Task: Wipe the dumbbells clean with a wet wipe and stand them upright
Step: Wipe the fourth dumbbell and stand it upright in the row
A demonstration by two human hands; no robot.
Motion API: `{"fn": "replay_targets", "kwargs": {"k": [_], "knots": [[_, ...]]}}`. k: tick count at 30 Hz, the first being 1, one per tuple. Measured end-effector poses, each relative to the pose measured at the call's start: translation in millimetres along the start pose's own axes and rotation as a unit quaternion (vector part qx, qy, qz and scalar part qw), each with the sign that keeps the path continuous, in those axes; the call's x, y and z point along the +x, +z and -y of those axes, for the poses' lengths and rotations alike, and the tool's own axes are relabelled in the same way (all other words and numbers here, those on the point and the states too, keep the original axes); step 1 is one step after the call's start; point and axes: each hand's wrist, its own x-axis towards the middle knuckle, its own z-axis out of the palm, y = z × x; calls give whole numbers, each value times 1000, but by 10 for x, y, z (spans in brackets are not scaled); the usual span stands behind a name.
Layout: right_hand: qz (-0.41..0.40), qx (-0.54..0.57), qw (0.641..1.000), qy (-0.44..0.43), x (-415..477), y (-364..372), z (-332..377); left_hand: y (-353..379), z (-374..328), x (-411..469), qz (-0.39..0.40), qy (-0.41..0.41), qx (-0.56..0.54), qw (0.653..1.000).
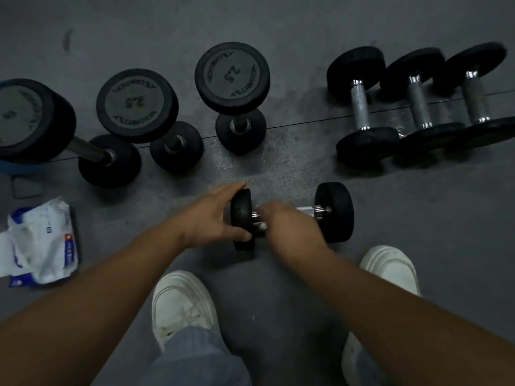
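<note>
Near centre on the grey floor (pixel 418 218), a dumbbell (pixel 334 211) on its side, bar running left to right, just far of two white shoes (pixel 184 305). Left hand (pixel 211 215) clamped on the left head: fingers over the far rim, thumb on the near rim. Right hand (pixel 289 224) blurred by motion, curled down over the bar beside that head; fingers themselves hidden under the back of the hand. Only a small white scrap of wet wipe (pixel 262 225) peeping out beneath it, so hard to say how much of the wipe is in the grip. Left part of the bar covered by the hand, only the chrome right stretch showing.

Far left, three upright dumbbells (pixel 136 104) in a row, "2.5" legible on two top faces; leftmost one cut off by the frame edge, its marking too dim to read, a blue thing of unclear kind (pixel 19 167) partly under it. Far right, three lying dumbbells (pixel 359 107) side by side and touching, last one clipped by the right edge. Near left, a crumpled wipe packet (pixel 41 240), partly out of frame, print unreadable. Dim light throughout; damp-looking patch (pixel 278 157) on the floor between the rows.
</note>
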Motion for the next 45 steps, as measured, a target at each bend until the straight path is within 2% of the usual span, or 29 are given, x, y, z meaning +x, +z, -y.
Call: {"fn": "replay_targets", "kwargs": {"k": [2, 3, 6, 7, 8, 10, 11, 14, 15, 18, 21, 23, 27, 31, 33, 35, 37, 38, 40, 41, 42, 43, 45], "knots": [[-14, -1, 997, 72, 91, -68, -155, 193, 27, -172, -98, 42, 19, 994], [-21, -7, 996, 82, 109, -64, -150, 277, 12, -229, -120, 50, 46, 990], [-13, 3, 1000, -25, 83, 4, 52, 397, -42, -195, -130, 42, 181, 974], [-6, 16, 999, -27, 85, -26, 38, 357, -46, -145, -138, 43, 229, 962], [2, 30, 1000, 8, 119, -82, -31, 290, -57, -97, -140, 44, 266, 953], [-34, 51, 995, 83, 188, -123, -191, 103, -91, 24, -123, 37, 302, 945], [-48, 41, 994, 84, 194, -96, -205, 9, -128, 94, -104, 36, 314, 943], [-37, 8, 999, -29, 190, -24, -89, -217, -221, 291, -61, 39, 342, 937], [-36, 17, 999, -36, 200, -48, -107, -270, -233, 333, -51, 33, 340, 938], [-53, 16, 998, 26, 230, -128, -189, -286, -198, 374, -18, -10, 311, 950], [15, -31, 997, -76, 135, -36, -12, -209, -128, 309, 15, -72, 188, 979], [25, 0, 995, -99, 210, -80, -75, -154, -98, 225, -16, -84, 120, 989], [-49, 51, 997, -9, 421, -242, -295, 272, -250, -10, -168, -19, 174, 970], [-130, 183, 973, -54, 432, -330, -83, 422, -297, -33, -155, -45, 232, 959], [-180, 195, 963, -52, 501, -379, -136, 352, -263, 7, -146, -38, 248, 957], [-213, 162, 963, -24, 552, -361, -218, 285, -242, 57, -132, -39, 238, 961], [-198, 88, 976, 15, 491, -255, -197, 219, -234, 99, -119, -47, 218, 967], [-153, 21, 988, 13, 443, -166, -135, 186, -230, 115, -117, -46, 207, 970], [-28, -98, 993, -65, 326, 1, -60, 122, -229, 138, -108, -42, 188, 975], [-15, -113, 987, -111, 309, 1, -93, 94, -227, 151, -99, -42, 182, 977], [-26, -110, 984, -134, 351, -52, -176, 68, -222, 166, -90, -45, 176, 979], [-43, -106, 986, -121, 406, -148, -258, 42, -214, 178, -83, -48, 168, 981], [-75, -97, 991, -52, 475, -288, -274, 3, -195, 210, -73, -55, 152, 984]]}}
